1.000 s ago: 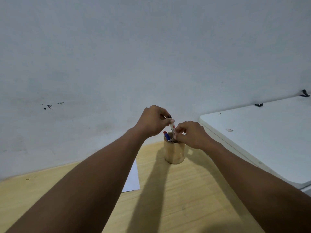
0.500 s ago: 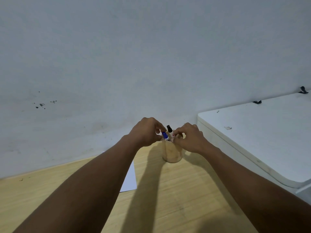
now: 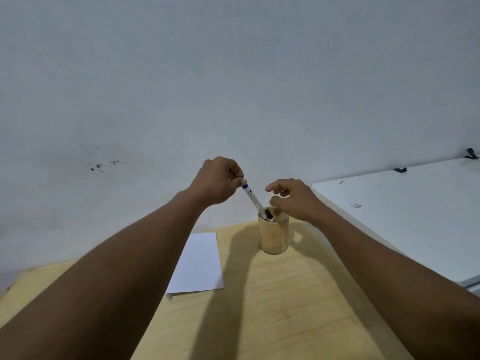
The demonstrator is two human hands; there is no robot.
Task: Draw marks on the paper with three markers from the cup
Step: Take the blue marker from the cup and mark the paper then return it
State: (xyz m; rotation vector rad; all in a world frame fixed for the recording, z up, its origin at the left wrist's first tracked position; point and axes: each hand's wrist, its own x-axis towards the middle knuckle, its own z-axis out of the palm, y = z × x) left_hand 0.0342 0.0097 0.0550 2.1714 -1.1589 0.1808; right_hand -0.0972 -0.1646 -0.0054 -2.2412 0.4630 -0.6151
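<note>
A round wooden cup (image 3: 274, 236) stands on the wooden table near the wall. My left hand (image 3: 219, 180) pinches the blue-capped top of a white marker (image 3: 253, 200), which slants down to the right with its lower end still inside the cup. A black-capped marker (image 3: 268, 213) shows at the cup's rim. My right hand (image 3: 293, 197) hovers over the cup's right rim with fingers loosely apart, holding nothing. A white sheet of paper (image 3: 198, 263) lies on the table left of the cup, partly under my left forearm.
The wooden table (image 3: 285, 307) runs up to a pale wall. A white table (image 3: 405, 216) stands higher at the right, close to the cup, with small dark clips at its far edge.
My left hand has risen and drawn the blue-capped marker up out of the cup. My right hand has let go and opened above the rim.
</note>
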